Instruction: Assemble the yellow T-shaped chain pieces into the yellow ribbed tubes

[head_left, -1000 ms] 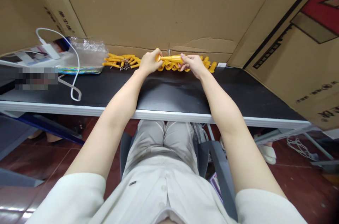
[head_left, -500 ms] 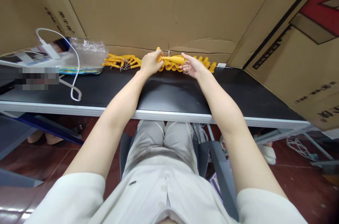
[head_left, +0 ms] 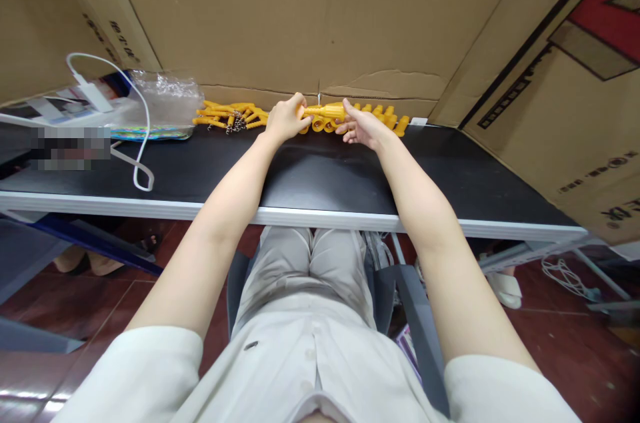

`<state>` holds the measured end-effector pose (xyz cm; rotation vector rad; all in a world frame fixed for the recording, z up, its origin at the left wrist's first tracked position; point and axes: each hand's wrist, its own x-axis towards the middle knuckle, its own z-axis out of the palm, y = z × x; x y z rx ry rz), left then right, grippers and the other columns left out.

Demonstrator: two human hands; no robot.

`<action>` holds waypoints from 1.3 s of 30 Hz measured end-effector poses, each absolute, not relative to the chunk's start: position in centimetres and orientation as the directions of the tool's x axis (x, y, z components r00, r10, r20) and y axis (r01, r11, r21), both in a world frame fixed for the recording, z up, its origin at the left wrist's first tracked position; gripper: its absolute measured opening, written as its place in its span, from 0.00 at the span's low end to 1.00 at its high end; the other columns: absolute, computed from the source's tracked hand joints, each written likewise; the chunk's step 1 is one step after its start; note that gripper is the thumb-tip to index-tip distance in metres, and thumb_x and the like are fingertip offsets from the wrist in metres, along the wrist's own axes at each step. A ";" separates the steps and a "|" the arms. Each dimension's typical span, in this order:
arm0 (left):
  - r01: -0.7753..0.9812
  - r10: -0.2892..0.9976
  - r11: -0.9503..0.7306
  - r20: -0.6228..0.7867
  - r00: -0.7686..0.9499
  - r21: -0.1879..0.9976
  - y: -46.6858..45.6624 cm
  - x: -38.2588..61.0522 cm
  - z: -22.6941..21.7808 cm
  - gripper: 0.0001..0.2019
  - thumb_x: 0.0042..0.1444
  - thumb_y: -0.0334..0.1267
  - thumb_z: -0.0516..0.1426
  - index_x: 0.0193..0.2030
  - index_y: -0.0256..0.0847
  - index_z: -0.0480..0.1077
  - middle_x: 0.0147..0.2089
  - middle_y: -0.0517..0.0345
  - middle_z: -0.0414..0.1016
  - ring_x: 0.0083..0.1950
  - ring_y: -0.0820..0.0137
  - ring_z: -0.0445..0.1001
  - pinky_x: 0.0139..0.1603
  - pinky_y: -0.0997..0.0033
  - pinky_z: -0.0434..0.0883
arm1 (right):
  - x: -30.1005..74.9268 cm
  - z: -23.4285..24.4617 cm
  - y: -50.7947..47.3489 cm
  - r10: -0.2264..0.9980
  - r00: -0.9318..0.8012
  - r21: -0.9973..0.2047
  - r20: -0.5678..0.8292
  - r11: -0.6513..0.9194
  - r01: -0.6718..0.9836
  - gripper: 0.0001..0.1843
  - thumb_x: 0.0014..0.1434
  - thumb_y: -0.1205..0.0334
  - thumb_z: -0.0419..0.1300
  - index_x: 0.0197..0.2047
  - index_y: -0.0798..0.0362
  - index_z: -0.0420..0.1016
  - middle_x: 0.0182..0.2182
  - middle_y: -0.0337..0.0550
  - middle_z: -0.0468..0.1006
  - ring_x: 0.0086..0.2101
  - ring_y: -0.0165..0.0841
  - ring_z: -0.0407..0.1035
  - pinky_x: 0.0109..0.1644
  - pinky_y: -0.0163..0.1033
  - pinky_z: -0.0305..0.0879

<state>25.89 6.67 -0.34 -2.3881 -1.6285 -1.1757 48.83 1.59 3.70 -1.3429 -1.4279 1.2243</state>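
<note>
A slim yellow piece [head_left: 327,111], smooth, plastic-looking and flaring from a narrow neck to a wider, ribbed body, lies level between the two hands, just above the far part of the surface [head_left: 325,176]. The left hand [head_left: 286,119] pinches its narrow end between thumb and fingers. The right hand [head_left: 369,127] has its thumb at the wide end and its other fingers loosely parted below; whether it grips, I cannot tell. Under and beside the piece stand rows of yellow cups [head_left: 319,124], some turning round, hollow mouths toward the person. Left of the left hand is a loose heap of thin yellow sticks [head_left: 225,109] with curly metal wire [head_left: 236,121] among them. The surface is matte black with a ridged, pale metal edge [head_left: 325,217]. Behind rises creased brown cardboard [head_left: 320,23]; farther left lie crinkled clear plastic [head_left: 173,97] and a looping white cable [head_left: 148,113].
</note>
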 end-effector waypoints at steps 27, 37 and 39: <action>0.758 0.777 -0.495 0.607 0.166 0.426 5.9 25.7 0.3 0.16 0.58 0.39 0.66 0.54 0.44 0.77 0.43 0.52 0.84 0.53 0.54 0.81 0.61 0.58 0.74 | 50.6 1.4 4.9 0.896 -0.216 -0.844 0.388 0.439 0.309 0.31 0.52 0.39 0.82 0.45 0.51 0.78 0.36 0.44 0.83 0.36 0.40 0.83 0.49 0.48 0.83; 0.768 0.774 -0.500 0.603 0.190 0.400 5.4 25.9 0.6 0.21 0.59 0.40 0.64 0.60 0.47 0.77 0.43 0.53 0.84 0.54 0.53 0.81 0.59 0.58 0.74 | 49.6 2.8 2.2 0.966 -0.094 -0.924 0.242 0.259 0.282 0.21 0.56 0.47 0.81 0.39 0.50 0.77 0.32 0.41 0.83 0.35 0.35 0.81 0.39 0.36 0.76; 0.774 0.773 -0.495 0.606 0.187 0.394 5.4 25.9 0.5 0.21 0.59 0.40 0.64 0.60 0.47 0.77 0.43 0.53 0.84 0.54 0.53 0.81 0.59 0.58 0.74 | 49.5 3.0 1.9 0.967 -0.099 -0.926 0.235 0.254 0.279 0.21 0.57 0.47 0.80 0.38 0.50 0.78 0.31 0.41 0.83 0.34 0.35 0.81 0.39 0.36 0.76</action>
